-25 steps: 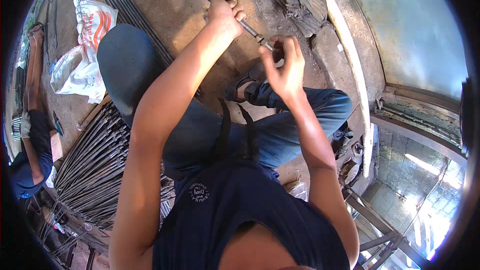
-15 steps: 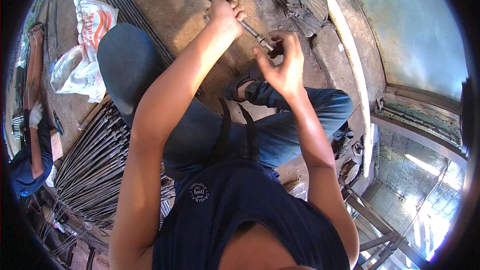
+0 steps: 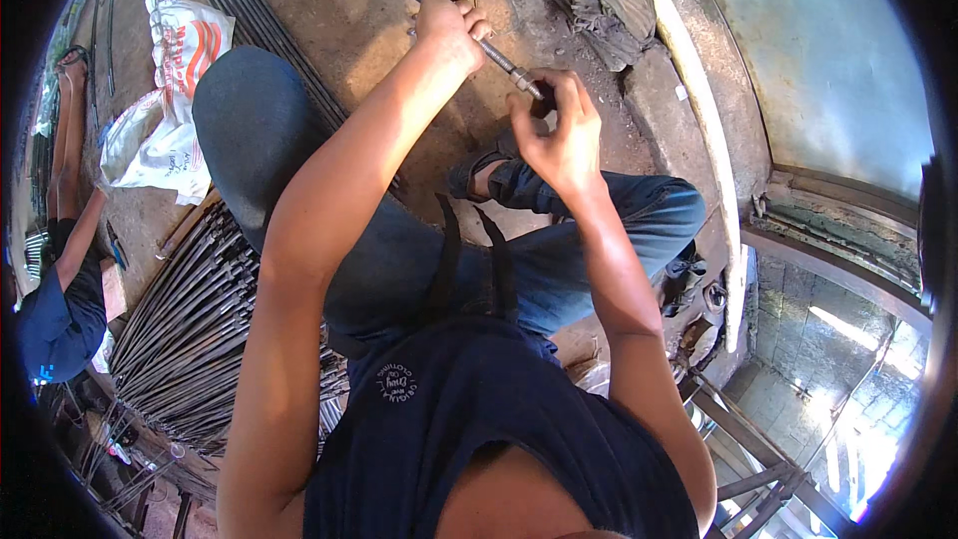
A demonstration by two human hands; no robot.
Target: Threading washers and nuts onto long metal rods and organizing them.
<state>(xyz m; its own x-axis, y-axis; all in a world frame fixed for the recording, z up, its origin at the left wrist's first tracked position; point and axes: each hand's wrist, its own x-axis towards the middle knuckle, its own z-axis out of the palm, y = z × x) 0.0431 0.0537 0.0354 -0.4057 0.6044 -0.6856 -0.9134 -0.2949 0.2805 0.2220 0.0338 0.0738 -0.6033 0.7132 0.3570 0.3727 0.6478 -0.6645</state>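
My left hand (image 3: 449, 25) is wrapped round a long metal rod (image 3: 498, 57), which slants from the top edge down toward my right hand. Near its lower end the rod is threaded and carries a nut-like metal collar (image 3: 523, 80). At that end my right hand (image 3: 567, 135) curls its thumb and fingers round a small dark piece (image 3: 543, 101), right against the rod's tip. Fingers partly cover this piece, so its exact kind cannot be made out. Both hands are beyond my bent legs, above the ground.
Many dark rods with thicker ends (image 3: 190, 324) lie bundled at my left, and longer rods (image 3: 249, 15) stretch past my knee. A white printed sack (image 3: 170, 155) lies near a co-worker (image 3: 65, 309). On the right are a pale curved pole (image 3: 714, 150) and a metal sheet (image 3: 813, 70).
My right hand has moved slightly left and its fingers have closed in at the rod's tip. My left hand stays put. The co-worker's arm now reaches toward the white sack.
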